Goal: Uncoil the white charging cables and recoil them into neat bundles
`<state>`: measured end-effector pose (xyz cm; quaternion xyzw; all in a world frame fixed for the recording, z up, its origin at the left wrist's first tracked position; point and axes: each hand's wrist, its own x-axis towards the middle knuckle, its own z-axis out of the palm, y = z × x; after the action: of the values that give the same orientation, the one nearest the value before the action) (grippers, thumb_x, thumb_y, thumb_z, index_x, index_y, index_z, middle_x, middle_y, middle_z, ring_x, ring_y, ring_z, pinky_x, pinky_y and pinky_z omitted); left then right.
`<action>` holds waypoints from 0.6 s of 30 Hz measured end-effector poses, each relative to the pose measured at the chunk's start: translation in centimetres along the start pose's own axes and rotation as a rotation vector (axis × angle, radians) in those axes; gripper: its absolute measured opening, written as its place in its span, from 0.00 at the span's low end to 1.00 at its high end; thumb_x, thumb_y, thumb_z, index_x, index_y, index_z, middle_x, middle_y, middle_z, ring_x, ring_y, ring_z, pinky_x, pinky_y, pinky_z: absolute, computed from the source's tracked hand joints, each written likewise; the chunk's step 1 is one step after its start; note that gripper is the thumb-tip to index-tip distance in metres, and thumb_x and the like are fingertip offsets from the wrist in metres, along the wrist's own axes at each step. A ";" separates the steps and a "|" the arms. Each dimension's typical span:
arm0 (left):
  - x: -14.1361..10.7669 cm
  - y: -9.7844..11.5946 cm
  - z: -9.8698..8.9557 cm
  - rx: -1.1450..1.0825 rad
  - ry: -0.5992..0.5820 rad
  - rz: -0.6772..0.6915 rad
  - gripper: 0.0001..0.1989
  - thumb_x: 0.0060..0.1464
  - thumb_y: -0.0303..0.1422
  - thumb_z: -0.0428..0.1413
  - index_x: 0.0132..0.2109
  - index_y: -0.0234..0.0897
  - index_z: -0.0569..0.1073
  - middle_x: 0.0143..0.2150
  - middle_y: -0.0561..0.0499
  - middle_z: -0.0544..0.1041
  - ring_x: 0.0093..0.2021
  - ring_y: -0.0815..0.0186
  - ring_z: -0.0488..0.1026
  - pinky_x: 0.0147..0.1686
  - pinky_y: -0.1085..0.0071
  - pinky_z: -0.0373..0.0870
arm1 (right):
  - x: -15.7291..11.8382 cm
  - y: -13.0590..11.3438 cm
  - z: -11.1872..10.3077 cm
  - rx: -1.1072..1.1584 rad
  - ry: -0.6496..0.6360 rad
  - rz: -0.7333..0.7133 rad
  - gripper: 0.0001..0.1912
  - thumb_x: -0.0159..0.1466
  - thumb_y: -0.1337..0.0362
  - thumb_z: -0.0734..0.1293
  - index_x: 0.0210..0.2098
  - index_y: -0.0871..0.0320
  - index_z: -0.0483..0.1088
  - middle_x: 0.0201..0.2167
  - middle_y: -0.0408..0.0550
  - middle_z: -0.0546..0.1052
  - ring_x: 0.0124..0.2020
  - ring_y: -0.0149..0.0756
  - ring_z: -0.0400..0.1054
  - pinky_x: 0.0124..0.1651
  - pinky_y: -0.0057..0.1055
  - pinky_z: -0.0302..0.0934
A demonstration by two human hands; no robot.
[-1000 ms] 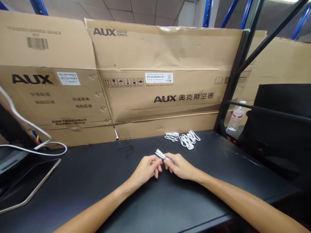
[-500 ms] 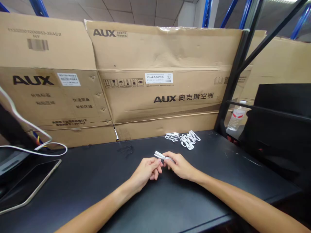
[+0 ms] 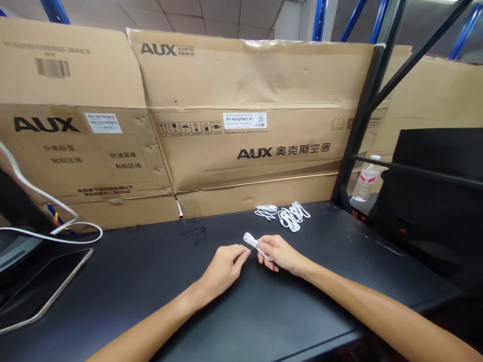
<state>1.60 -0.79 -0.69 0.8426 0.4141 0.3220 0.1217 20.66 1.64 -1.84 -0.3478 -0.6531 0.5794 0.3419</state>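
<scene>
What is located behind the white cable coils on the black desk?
Flattened AUX cardboard cartons stand behind the white cable coils, along the back edge of the black desk. What lies under the coils is covered.

Flattened AUX cardboard cartons (image 3: 245,105) stand along the far edge of the black counter (image 3: 302,301), beyond the left hand (image 3: 222,269); a dark tablet (image 3: 41,286) lies well left of that hand, a white cord (image 3: 49,234) looping just beyond it; a plastic water bottle (image 3: 365,183) stands well past the right hand (image 3: 279,254), behind a black metal frame (image 3: 362,125).
</scene>
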 end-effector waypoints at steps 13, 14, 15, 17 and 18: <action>0.3 -0.8 -0.6 -0.188 -0.095 -0.166 0.11 0.51 0.39 0.55 0.37 0.37 0.76 0.27 0.54 0.74 0.23 0.71 0.66 0.26 0.76 0.63 | -0.7 -0.7 -0.6 -0.447 -0.050 -0.127 0.14 0.63 0.58 0.60 0.31 0.60 0.75 0.24 0.44 0.74 0.25 0.31 0.64 0.30 0.27 0.57; 0.5 -1.0 -0.6 -0.196 -0.141 -0.155 0.12 0.53 0.39 0.54 0.35 0.36 0.76 0.25 0.54 0.74 0.23 0.71 0.66 0.26 0.76 0.63 | -0.6 -0.6 -0.6 -0.471 -0.003 -0.153 0.14 0.62 0.58 0.61 0.36 0.59 0.75 0.29 0.46 0.76 0.30 0.34 0.67 0.35 0.29 0.60; 0.7 -1.4 -0.6 -0.200 -0.158 -0.163 0.13 0.54 0.40 0.53 0.34 0.36 0.77 0.23 0.54 0.73 0.23 0.70 0.67 0.26 0.76 0.63 | -0.4 -0.5 -0.7 -0.500 0.064 -0.187 0.15 0.62 0.57 0.62 0.42 0.58 0.73 0.35 0.49 0.76 0.35 0.37 0.68 0.40 0.32 0.61; 1.4 -2.7 -0.5 -0.211 -0.085 -0.248 0.15 0.54 0.41 0.52 0.36 0.34 0.76 0.24 0.52 0.74 0.23 0.69 0.69 0.26 0.74 0.66 | 0.1 -0.1 -1.0 -0.559 0.229 -0.263 0.19 0.61 0.55 0.63 0.48 0.58 0.69 0.45 0.53 0.73 0.45 0.40 0.67 0.47 0.36 0.60; 1.9 -3.5 -0.3 -0.215 0.002 -0.309 0.16 0.54 0.41 0.52 0.39 0.33 0.75 0.26 0.50 0.76 0.24 0.67 0.71 0.28 0.72 0.68 | 0.4 0.2 -1.3 -0.579 0.302 -0.290 0.20 0.61 0.55 0.63 0.50 0.58 0.68 0.48 0.54 0.70 0.47 0.41 0.65 0.49 0.37 0.60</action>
<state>0.06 2.87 -1.29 0.7510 0.5019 0.3425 0.2585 21.54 2.68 -1.86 -0.4159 -0.7746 0.2579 0.4006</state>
